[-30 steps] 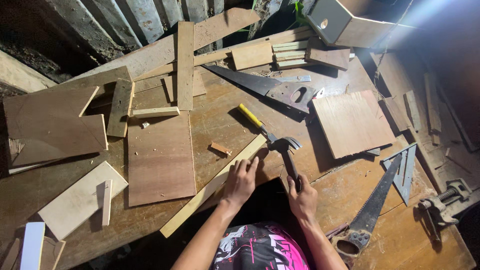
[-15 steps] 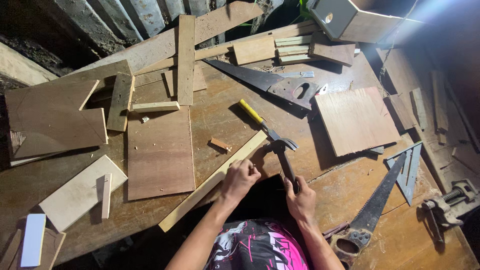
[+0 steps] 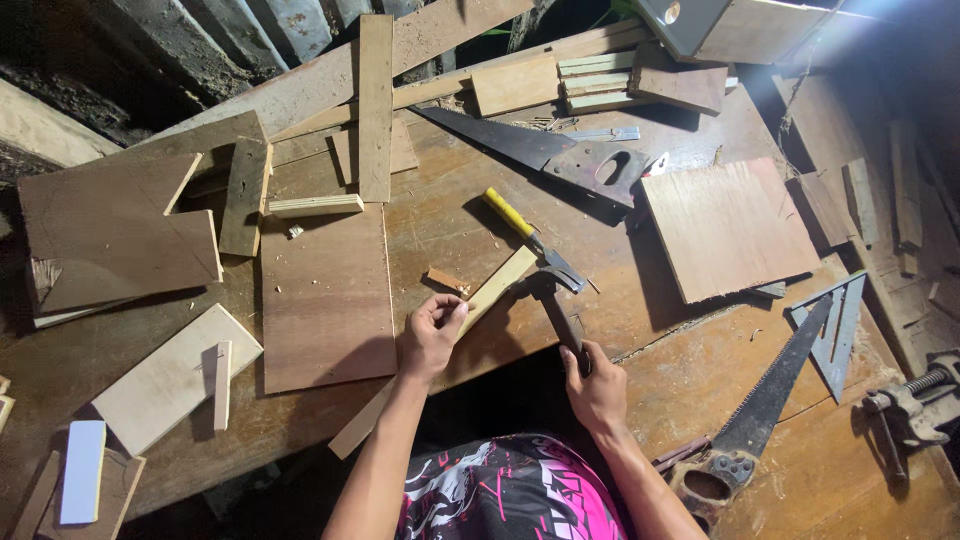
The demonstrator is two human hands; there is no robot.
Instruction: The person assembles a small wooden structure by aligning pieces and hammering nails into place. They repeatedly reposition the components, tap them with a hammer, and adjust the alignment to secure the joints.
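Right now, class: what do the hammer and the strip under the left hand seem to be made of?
Hammer: dark, dull metal head, apparently steel; handle hidden in the right hand.
Strip: pale bare wood, unfinished, grain faintly visible, pinched by the left hand.

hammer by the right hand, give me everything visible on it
The hammer is a dark claw hammer, head and handle both blackish, likely metal with a darker handle. It lies at a slant on the wooden bench, head away from the person, handle running back toward them. The right hand closes around the handle's lower end. The head sits at the far end of the pale strip, which the left hand pinches. A yellow-handled tool lies just beyond the head. Contact with the strip cannot be told.
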